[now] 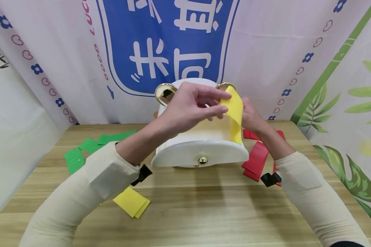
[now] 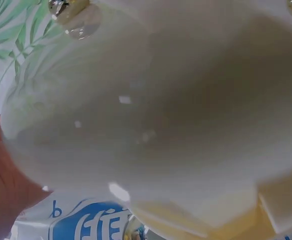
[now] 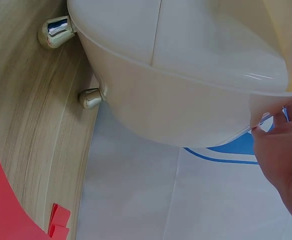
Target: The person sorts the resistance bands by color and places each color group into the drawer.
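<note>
A white, round-topped box [image 1: 193, 135] with a gold ball knob [image 1: 202, 160] on its front panel stands mid-table in the head view. Over its right side rises a curved yellow strip [image 1: 236, 108]. My left hand [image 1: 190, 104] reaches across the box, thumb and index finger apart, their tips at the strip's left edge. Behind the strip's right edge, my right hand [image 1: 251, 115] holds it, with most fingers hidden. The right wrist view shows that hand [image 3: 286, 155] with bent fingers at the box rim. The left wrist view is filled mostly by the white front panel [image 2: 110, 100].
Yellow strips [image 1: 131, 201] lie on the wooden table [image 1: 204, 223] at front left. Green strips [image 1: 89, 145] are spread farther left, red strips [image 1: 256, 160] right of the box. Gold rings [image 1: 165, 94] flank its back. A printed curtain [image 1: 259, 61] hangs close behind.
</note>
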Action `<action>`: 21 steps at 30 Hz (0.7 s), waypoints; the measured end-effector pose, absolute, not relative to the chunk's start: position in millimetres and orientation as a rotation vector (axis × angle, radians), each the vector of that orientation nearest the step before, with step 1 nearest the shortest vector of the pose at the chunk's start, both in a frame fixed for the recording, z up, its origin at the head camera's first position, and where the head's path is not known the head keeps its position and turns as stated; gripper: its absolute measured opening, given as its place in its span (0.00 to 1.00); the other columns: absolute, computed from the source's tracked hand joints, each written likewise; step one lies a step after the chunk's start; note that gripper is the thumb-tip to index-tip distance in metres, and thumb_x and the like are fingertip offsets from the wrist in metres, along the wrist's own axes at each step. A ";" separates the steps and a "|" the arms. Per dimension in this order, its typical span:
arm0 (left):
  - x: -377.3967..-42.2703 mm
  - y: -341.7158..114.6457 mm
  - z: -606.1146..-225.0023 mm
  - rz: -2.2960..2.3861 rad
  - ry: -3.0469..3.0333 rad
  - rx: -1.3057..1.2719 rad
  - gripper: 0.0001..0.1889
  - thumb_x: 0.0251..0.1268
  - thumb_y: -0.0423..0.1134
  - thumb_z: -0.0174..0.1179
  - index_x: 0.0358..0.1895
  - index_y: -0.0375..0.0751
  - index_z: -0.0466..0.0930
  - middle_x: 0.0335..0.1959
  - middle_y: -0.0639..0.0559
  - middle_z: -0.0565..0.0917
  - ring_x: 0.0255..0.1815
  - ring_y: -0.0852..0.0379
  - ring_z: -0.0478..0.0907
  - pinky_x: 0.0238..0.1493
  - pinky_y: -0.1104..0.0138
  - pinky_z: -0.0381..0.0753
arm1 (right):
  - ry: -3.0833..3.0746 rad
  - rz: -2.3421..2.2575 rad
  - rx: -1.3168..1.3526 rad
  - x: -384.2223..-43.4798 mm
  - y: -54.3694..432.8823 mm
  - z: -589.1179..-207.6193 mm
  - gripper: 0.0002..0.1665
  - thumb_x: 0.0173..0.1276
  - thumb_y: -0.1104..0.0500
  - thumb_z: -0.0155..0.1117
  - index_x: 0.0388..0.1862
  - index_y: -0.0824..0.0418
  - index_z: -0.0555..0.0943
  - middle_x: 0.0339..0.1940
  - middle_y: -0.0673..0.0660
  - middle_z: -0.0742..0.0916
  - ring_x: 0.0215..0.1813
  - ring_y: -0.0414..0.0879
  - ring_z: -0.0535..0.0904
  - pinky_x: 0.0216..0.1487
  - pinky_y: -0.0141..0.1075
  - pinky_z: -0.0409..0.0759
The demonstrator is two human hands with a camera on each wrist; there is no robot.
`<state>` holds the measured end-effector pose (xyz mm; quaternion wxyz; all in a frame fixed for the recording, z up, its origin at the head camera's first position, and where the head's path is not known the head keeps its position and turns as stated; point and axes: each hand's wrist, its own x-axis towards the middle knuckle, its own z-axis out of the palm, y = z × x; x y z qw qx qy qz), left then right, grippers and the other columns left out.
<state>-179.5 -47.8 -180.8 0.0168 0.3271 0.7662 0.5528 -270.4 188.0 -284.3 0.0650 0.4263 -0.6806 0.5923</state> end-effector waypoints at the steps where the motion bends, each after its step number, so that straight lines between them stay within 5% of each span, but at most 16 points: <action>1: -179.2 -50.1 -182.9 1.688 2.402 0.998 0.18 0.66 0.29 0.70 0.58 0.33 0.86 0.44 0.46 0.90 0.38 0.47 0.88 0.40 0.64 0.87 | -2.059 1.791 1.282 -270.2 187.3 -284.2 0.22 0.76 0.69 0.52 0.36 0.49 0.89 0.27 0.49 0.85 0.27 0.39 0.81 0.33 0.27 0.83; 7: -177.2 -68.8 -193.5 1.524 2.471 0.948 0.16 0.67 0.33 0.70 0.56 0.34 0.87 0.40 0.45 0.91 0.38 0.44 0.89 0.39 0.62 0.88 | -2.186 1.707 1.176 -266.1 181.3 -279.4 0.20 0.76 0.66 0.54 0.61 0.67 0.84 0.45 0.53 0.91 0.32 0.48 0.83 0.34 0.31 0.85; 12: -175.1 -83.2 -198.7 1.439 2.496 0.935 0.14 0.71 0.34 0.67 0.56 0.34 0.87 0.37 0.46 0.91 0.37 0.45 0.88 0.39 0.58 0.88 | -2.232 1.671 1.122 -263.0 179.9 -276.1 0.20 0.77 0.64 0.55 0.62 0.70 0.82 0.58 0.53 0.89 0.32 0.52 0.83 0.34 0.33 0.85; 21: -168.9 -105.8 -209.3 1.353 2.578 1.009 0.10 0.71 0.30 0.65 0.51 0.31 0.89 0.35 0.47 0.90 0.30 0.53 0.85 0.32 0.62 0.86 | -2.214 1.711 1.169 -264.4 179.8 -275.8 0.20 0.77 0.66 0.54 0.63 0.70 0.81 0.53 0.51 0.90 0.33 0.51 0.86 0.36 0.34 0.87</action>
